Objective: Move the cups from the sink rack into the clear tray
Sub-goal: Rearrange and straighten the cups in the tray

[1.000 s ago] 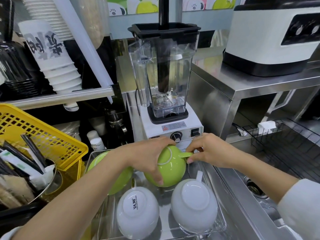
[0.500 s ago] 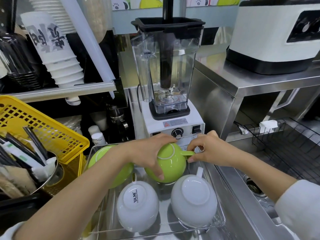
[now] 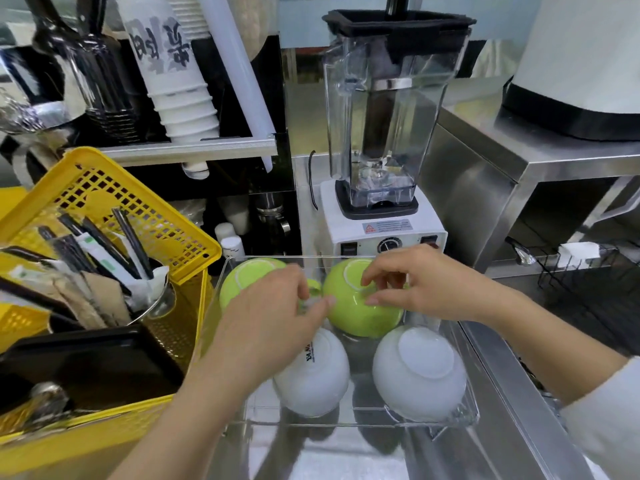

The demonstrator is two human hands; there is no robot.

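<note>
Four cups stand upside down in the clear tray: two green ones at the back and two white ones, the left and the right, at the front. The right green cup rests in the tray's back right corner. My right hand hovers over its base with fingers spread, the fingertips just touching it. My left hand lies between the green cups with loose fingers, next to the handle of the left green cup. The black wire sink rack at the right shows no cups.
A blender stands right behind the tray. A yellow basket with utensils presses against the tray's left side. Stacked paper cups sit on a shelf above. A steel counter with a white machine rises at the right.
The right green cup has gone down into the tray's back right corner. My left hand slid off it to the left, and my right hand let go of its handle and opened over it.
</note>
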